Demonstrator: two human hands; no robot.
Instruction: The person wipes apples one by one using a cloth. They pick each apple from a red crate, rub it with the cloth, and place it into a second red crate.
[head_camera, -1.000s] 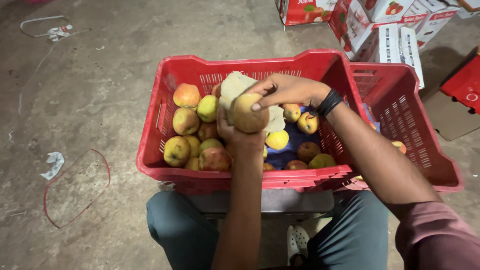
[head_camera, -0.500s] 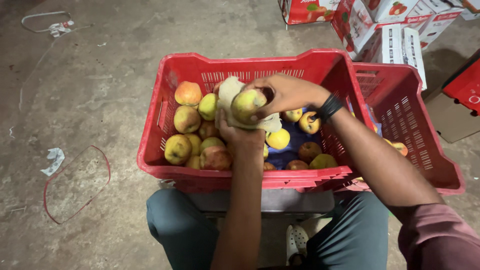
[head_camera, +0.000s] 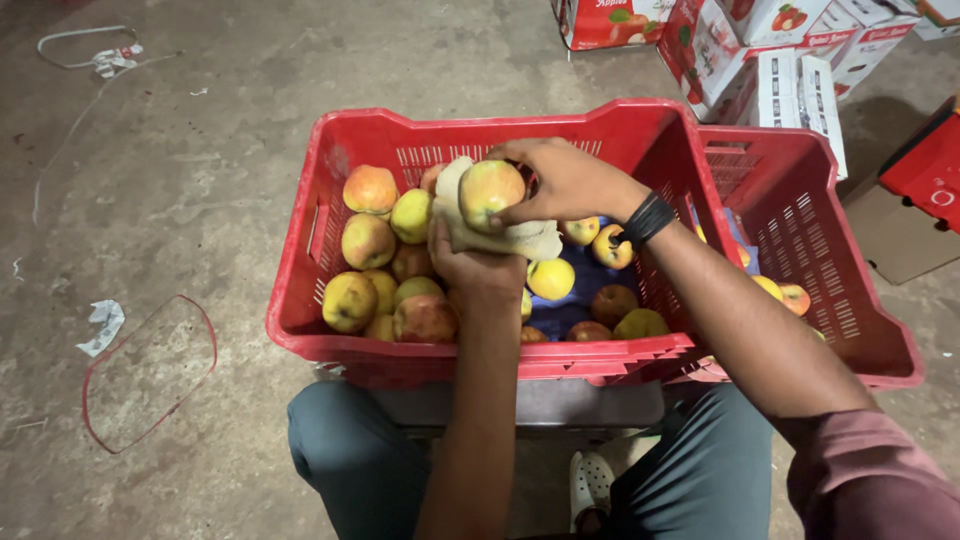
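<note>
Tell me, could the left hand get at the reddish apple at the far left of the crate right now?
Probably not at once. The left hand is full, cupping a pale cloth under the apple that the right hand grips. The reddish apple lies uncovered on the pile, so the path itself is free.

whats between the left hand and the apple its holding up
In the head view, a pale cloth lies between the left hand and the apple; the right hand grips the apple from the side.

My left hand (head_camera: 478, 262) hides under the cloth (head_camera: 500, 235); the boxes (head_camera: 760, 50) run off the top edge.
</note>
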